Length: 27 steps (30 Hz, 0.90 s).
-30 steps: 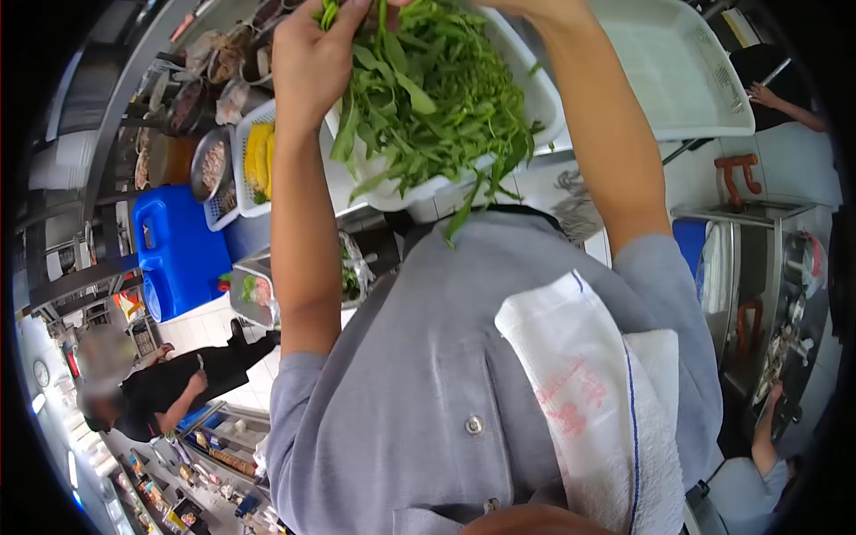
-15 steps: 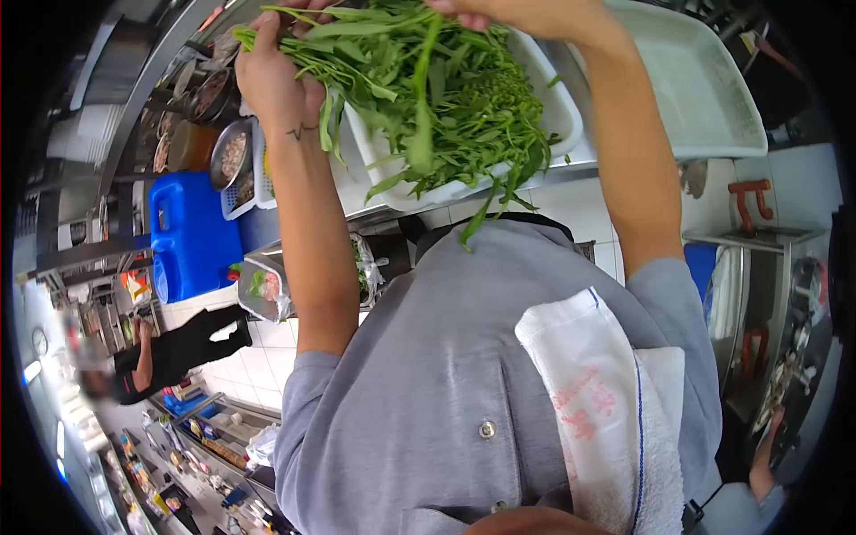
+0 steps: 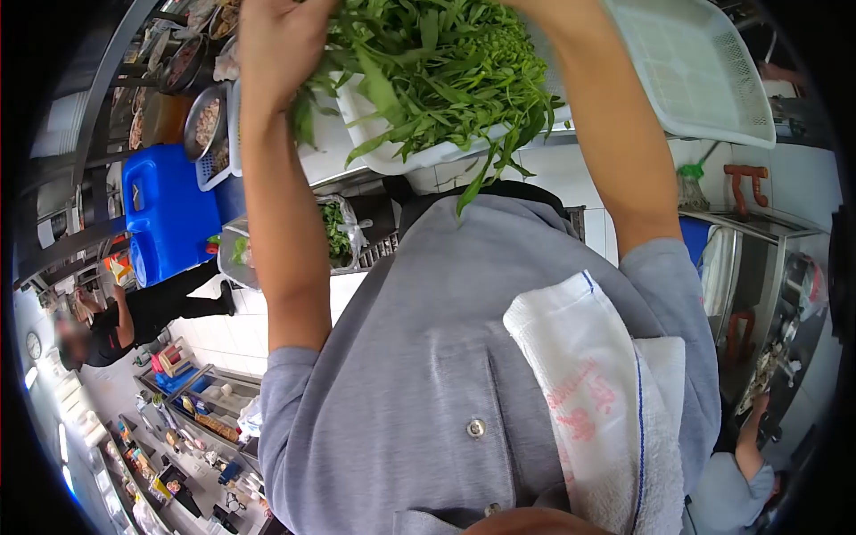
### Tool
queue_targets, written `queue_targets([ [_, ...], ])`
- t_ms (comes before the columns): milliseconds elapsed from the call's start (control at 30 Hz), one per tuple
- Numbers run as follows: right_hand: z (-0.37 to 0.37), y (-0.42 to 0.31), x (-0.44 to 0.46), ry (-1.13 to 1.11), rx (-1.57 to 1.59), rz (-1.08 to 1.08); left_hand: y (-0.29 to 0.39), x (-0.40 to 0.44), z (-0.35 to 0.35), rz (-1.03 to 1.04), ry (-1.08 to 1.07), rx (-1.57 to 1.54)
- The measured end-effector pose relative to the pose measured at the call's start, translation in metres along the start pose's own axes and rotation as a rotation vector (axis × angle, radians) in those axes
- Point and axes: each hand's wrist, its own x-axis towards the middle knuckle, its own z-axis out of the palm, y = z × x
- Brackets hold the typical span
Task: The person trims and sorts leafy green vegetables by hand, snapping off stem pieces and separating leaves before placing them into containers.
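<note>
A heap of long-leaved leafy greens, looking like water spinach, fills a white plastic basket at the top of the head view; some stems hang over its near rim. My left hand is at the basket's left side, fingers curled and partly cut off by the top edge. Leaves hang behind its wrist, so it appears closed on some greens. My right hand lies at the heap's far right, almost wholly past the top edge; only the wrist and forearm show, and its fingers are hidden.
A white plastic tray stands at right. At left are a blue jerrycan and a metal bowl of chopped food. Below the counter sits a bag of greens. One person stands at left; another works at lower right.
Both hands have moved up towards the top edge, the right one nearly out of view. The bunch lifted above the basket is no longer seen there. The view has shifted slightly.
</note>
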Motion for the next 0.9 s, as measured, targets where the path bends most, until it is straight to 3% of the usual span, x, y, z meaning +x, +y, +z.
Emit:
queue_targets([
  [67,-0.009,0.0,-0.02,0.058,-0.014,-0.006,-0.006,-0.002,-0.005,0.036,0.037,0.077],
  [133,-0.028,-0.002,-0.047,-0.523,-0.273,0.071,-0.013,-0.01,-0.007,0.011,0.205,-0.092],
  [167,-0.025,0.004,-0.058,-0.533,-0.272,0.067,-0.018,-0.014,-0.008,-0.002,0.291,-0.175],
  [233,-0.018,0.012,-0.079,-0.635,-0.277,0.014,-0.046,-0.016,-0.025,0.0,0.181,-0.128],
  [267,-0.021,0.017,-0.071,-0.808,-0.304,-0.003,-0.046,-0.018,-0.021,-0.015,0.158,-0.115],
  [433,-0.011,0.033,-0.087,-0.695,-0.411,0.008,-0.035,-0.026,0.008,-0.035,-0.068,-0.089],
  [500,-0.008,0.036,-0.095,-0.663,-0.476,-0.049,-0.036,-0.028,0.014,-0.026,-0.068,-0.087],
  [700,-0.012,0.045,-0.093,-0.678,-0.429,0.073,-0.032,-0.034,0.02,-0.076,-0.072,-0.1],
  [800,-0.014,0.048,-0.079,-0.576,-0.346,-0.056,-0.029,-0.03,0.027,-0.037,-0.11,-0.059],
  [867,-0.015,0.033,-0.057,-0.327,-0.243,-0.109,-0.028,-0.025,0.03,0.013,-0.138,-0.023],
  [900,-0.013,0.032,-0.048,-0.321,-0.244,-0.115,-0.028,-0.022,0.032,0.02,-0.136,-0.017],
])
